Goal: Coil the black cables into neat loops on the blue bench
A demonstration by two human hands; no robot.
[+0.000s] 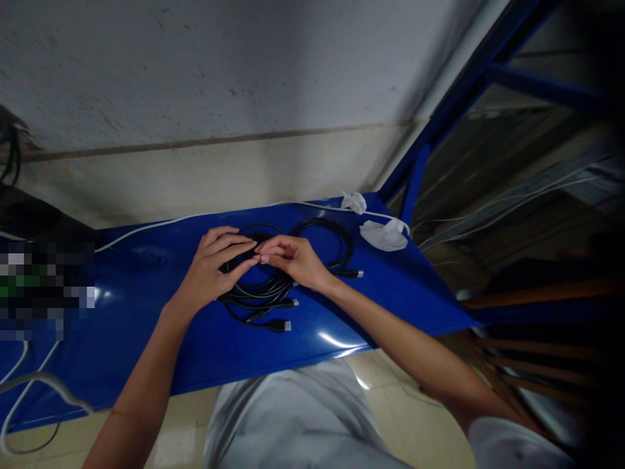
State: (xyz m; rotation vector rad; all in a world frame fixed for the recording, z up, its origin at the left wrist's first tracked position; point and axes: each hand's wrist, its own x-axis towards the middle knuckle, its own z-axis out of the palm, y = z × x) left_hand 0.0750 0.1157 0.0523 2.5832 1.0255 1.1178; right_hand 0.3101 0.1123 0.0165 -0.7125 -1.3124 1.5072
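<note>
On the blue table lies a coil of black cable (263, 286), looped several times, with its plugs (280, 326) at the near side. My left hand (217, 266) is over the left part of the coil, its fingers long and its thumb and forefinger closing in at the centre. From the right, my right hand (293, 260) pinches with thumb and forefinger, its tips meeting the left ones. Whatever small thing sits between these fingertips is too small to make out. A second black cable coil (344, 238) rests just behind my right hand, its plug (355, 273) pointing right.
Crumpled white pieces (385, 234) lie at the table's right end. A white cable (195, 216) runs along the back edge by the wall (244, 163). Blue frame bars (415, 179) rise at the right. More white cable (43, 378) loops at the left front.
</note>
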